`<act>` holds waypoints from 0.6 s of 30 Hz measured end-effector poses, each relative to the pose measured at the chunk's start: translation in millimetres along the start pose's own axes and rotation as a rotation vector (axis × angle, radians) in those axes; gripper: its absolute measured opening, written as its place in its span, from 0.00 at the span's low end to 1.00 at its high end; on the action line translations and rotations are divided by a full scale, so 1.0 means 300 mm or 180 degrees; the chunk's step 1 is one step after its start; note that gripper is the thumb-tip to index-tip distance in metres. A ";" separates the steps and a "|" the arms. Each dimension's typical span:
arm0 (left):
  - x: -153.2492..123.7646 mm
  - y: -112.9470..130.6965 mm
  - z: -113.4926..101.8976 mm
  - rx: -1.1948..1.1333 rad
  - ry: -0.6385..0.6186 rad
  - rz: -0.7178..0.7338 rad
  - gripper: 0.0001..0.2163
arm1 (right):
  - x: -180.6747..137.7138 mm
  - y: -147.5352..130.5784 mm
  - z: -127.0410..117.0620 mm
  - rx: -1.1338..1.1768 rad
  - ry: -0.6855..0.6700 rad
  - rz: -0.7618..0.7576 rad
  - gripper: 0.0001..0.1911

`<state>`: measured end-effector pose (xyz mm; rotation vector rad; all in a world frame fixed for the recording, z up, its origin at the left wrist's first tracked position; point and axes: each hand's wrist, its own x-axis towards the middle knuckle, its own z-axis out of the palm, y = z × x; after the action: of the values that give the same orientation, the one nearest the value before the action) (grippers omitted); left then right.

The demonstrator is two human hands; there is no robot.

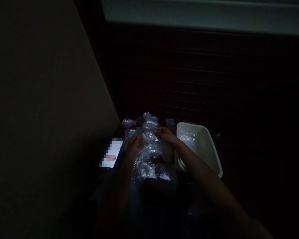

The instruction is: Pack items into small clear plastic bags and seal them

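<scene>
Apparently both hands share one bit of work: the left hand [134, 142] and the right hand [165, 134] face each other over a spread of clear bags [151, 149], with one bag [149, 136] lying between their fingertips. Presumably they come at it from opposite sides because film so limp would need an edge steadied on each side to be drawn flat. The left fingers are curled and the right ones reach out with the tips close together, but it is too dark to tell whether either hand truly pinches the film or only touches it. Other bags lie loosely overlapped above and below the hands, perhaps so that each is within easy reach. Just to the right of the spread, partly behind the right forearm, stands a pale tub [215, 159] with more clear plastic [188, 139] inside; its place there likely keeps the reach short. Left of the bags, near the left hand, a lit screen [112, 153] shows blurred content, tilted perhaps to be glanced at, its glow possibly helping in this gloom.
</scene>
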<state>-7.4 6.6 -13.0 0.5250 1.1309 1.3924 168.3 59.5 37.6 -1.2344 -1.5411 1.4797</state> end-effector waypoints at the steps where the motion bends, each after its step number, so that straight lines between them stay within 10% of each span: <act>1: 0.001 0.000 -0.002 -0.0025 -0.0004 -0.0009 0.17 | 0.003 0.001 0.002 0.0004 0.0055 -0.0029 0.14; 9: 0.006 -0.007 -0.031 -0.0094 -0.0071 -0.0009 0.13 | 0.003 -0.065 -0.021 -0.0012 0.0518 -0.0389 0.12; 18: 0.020 -0.031 -0.043 0.0052 -0.0214 0.0047 0.12 | -0.147 -0.121 -0.382 -0.0961 0.1411 -0.0876 0.11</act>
<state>-14.8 6.4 -28.1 0.5889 1.0869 1.3693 282.3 62.2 95.6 -1.3435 -1.5789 0.7534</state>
